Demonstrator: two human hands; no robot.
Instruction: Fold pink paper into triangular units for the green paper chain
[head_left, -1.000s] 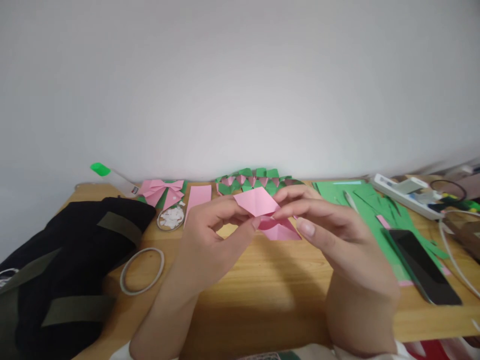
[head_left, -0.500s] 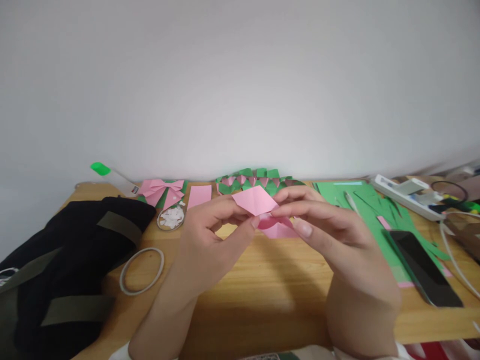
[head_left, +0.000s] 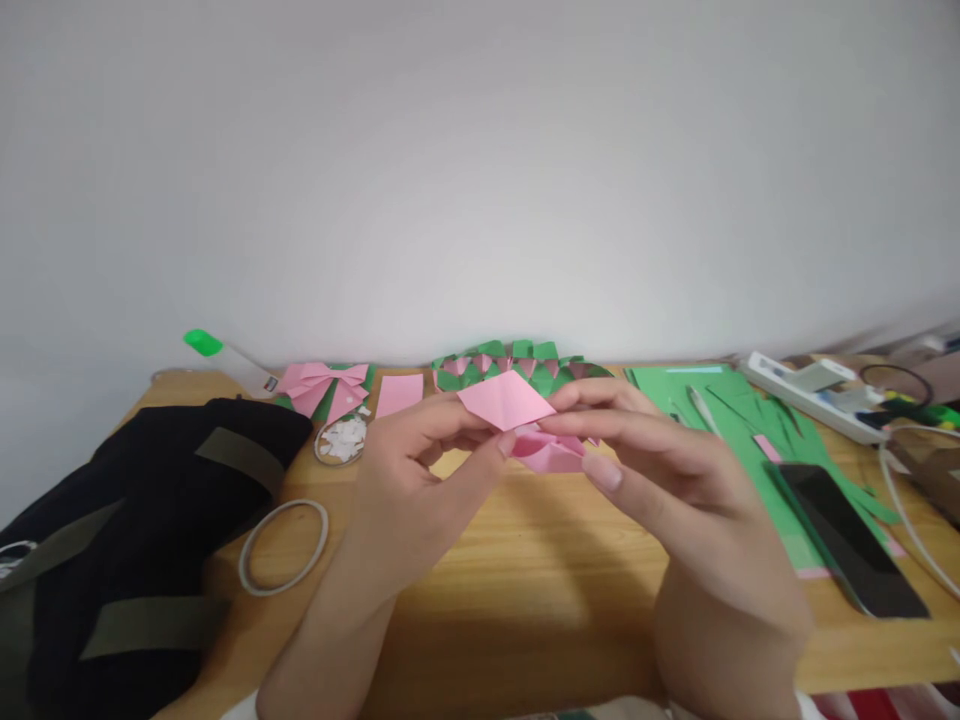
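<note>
Above the middle of the wooden table I hold a folded piece of pink paper (head_left: 506,400). Its upper part is a flat, pointed panel with a centre crease; a lower flap hangs beneath, bent open toward me. My left hand (head_left: 420,480) pinches the left side, thumb in front and fingers behind. My right hand (head_left: 675,470) has its fingers against the right edge of the paper, with the thumb close to the lower flap's right end. The far sides of the fingers are partly hidden by the paper.
Behind my hands lie green-and-pink folded paper pieces (head_left: 525,358), a pink bow (head_left: 326,388) and a pink sheet (head_left: 400,392). To the left are a tape ring (head_left: 283,548), white scraps (head_left: 343,440) and a black bag (head_left: 150,510). Rightward are green sheets (head_left: 750,480), a phone (head_left: 847,540) and a power strip (head_left: 814,397).
The lower pink flap has folded further inward, now shorter at its right end. The right thumb has come slightly away from it; the left hand keeps its pinch.
</note>
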